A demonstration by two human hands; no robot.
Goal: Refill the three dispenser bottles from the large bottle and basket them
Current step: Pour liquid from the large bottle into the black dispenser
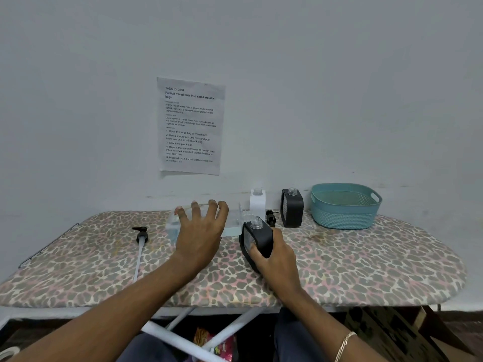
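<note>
My right hand grips a black dispenser bottle with its clear neck uncapped, tilted on the board. My left hand hovers with fingers spread over the large clear bottle, which lies on its side with pale blue liquid inside; whether the fingers touch it is unclear. A white dispenser bottle and a second black dispenser bottle stand uncapped at the back. One pump head with its long tube lies to the left, another pump head between the bottles. The teal basket sits at the back right.
Everything rests on a leopard-print ironing board against a pale wall, with a printed sheet taped above. Below the front edge are the white board legs and a colourful packet on the floor.
</note>
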